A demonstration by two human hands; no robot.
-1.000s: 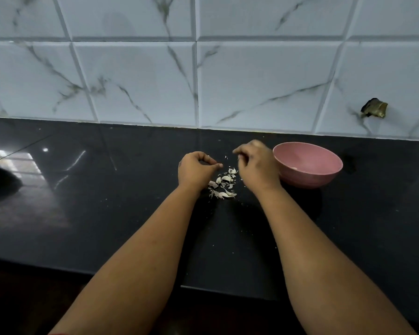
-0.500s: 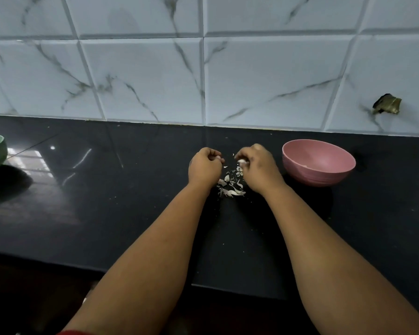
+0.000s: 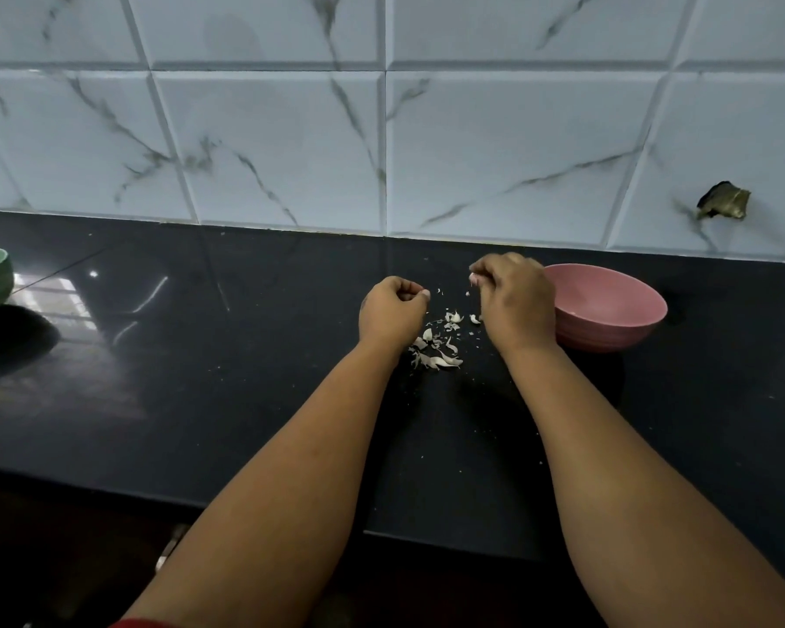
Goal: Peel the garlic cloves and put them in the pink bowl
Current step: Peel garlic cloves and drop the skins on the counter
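Right hand (image 3: 515,305) sits mid-frame, fingers curled, pinching a small pale garlic clove (image 3: 473,278) at its upper left tip; the pink bowl (image 3: 608,319) is immediately to the right of that hand, touching it in the picture, so I'd guess the drop is just a short swing rightward; the right hand is clearly the nearer one. Left hand (image 3: 393,310) is curled with thumb against fingertip; can't tell if it's holding a bit of skin. Loose peels (image 3: 438,344) lie on the dark desk (image 3: 200,355) between the hands. The clove is too small to judge its long axis or whether it's fully peeled; the hand hides the bowl's left rim.
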